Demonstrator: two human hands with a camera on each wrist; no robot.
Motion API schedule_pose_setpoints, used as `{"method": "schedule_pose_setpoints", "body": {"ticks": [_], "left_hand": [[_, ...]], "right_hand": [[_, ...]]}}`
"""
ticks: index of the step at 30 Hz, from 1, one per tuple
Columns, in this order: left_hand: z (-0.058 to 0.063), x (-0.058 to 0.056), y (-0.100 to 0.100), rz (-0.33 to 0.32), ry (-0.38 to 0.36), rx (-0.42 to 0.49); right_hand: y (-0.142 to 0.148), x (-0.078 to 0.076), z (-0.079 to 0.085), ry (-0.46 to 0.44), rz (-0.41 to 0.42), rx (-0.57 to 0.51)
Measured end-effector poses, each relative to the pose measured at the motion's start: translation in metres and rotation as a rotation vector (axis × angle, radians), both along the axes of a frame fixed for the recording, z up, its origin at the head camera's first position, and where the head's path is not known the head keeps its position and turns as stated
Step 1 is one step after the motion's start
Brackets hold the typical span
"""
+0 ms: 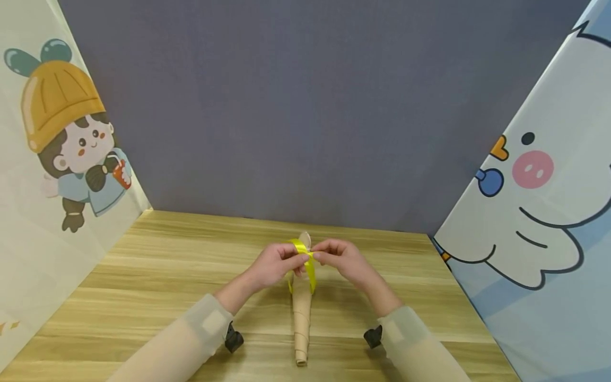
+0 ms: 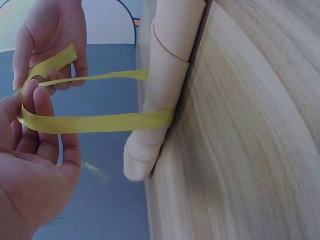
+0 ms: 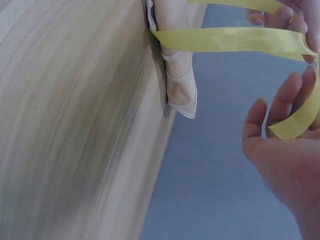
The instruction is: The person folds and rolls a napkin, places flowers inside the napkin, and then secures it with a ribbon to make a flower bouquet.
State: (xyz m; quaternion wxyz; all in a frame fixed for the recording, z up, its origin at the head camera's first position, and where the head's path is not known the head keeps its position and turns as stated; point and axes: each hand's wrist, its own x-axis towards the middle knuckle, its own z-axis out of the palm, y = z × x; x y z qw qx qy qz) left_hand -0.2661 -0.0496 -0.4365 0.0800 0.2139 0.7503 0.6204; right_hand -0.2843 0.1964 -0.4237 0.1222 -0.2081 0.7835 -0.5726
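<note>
A long rolled cone of tan paper lies on the table, pointing away from me. A yellow ribbon passes around the roll, and its two sides rise to my hands above it. My left hand pinches the ribbon between thumb and fingers. Close beside it, my right hand pinches the ribbon too, with a short loose tail hanging by its palm in the right wrist view. Where the ribbon strands meet is partly hidden by the fingertips.
The wood-grain table ends at a grey-blue back panel. White side panels with cartoon prints stand to the left and right. Dark wrist devices sit under both sleeves.
</note>
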Motion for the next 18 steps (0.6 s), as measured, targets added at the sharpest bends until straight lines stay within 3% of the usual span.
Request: {"method": "schedule_pose_setpoints", "body": {"ticks": [9,18], "left_hand": [[-0.0020,-0.0020,0.0011,0.007,-0.010,-0.001],[-0.0069,-0.0013,-0.0015,-0.019,-0.041,0.018]], "right_hand": [[0.0036,0.0020,0.0029,0.059,-0.071,0.062],[0.0058,-0.0020,0.0056,0.090,-0.116,0.027]]}}
